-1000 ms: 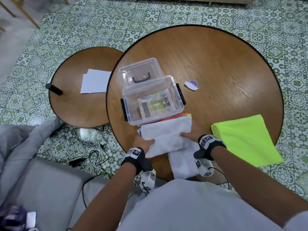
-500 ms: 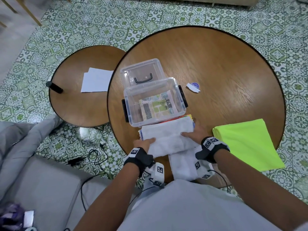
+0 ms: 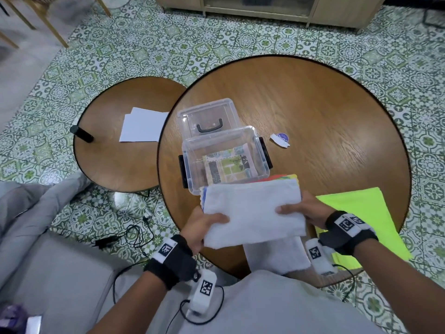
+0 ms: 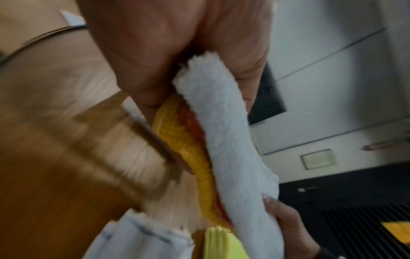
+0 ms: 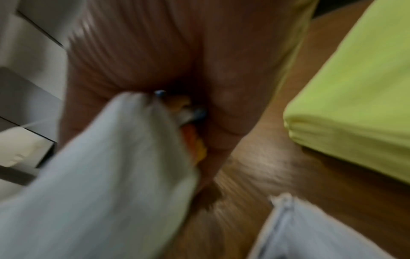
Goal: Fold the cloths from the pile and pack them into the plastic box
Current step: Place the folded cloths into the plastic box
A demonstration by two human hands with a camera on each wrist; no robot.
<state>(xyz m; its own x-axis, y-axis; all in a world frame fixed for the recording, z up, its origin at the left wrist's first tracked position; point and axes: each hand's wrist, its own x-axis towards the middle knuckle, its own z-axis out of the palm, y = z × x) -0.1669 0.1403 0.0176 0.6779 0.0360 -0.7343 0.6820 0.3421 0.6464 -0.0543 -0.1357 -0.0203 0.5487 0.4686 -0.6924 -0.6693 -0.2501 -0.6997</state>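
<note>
I hold the stack of folded cloths end to end | left hand and right hand clamped on its short ends (white towel uppermost) | long axis crosswise | clear plastic box just ahead, open

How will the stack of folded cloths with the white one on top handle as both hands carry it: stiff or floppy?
Probably floppy: the stack of folded cloths bows between the left hand and right hand in the left wrist view. Likely light, since end pinches hold it. Layers may slide apart; coloured edges already peek out.
</note>
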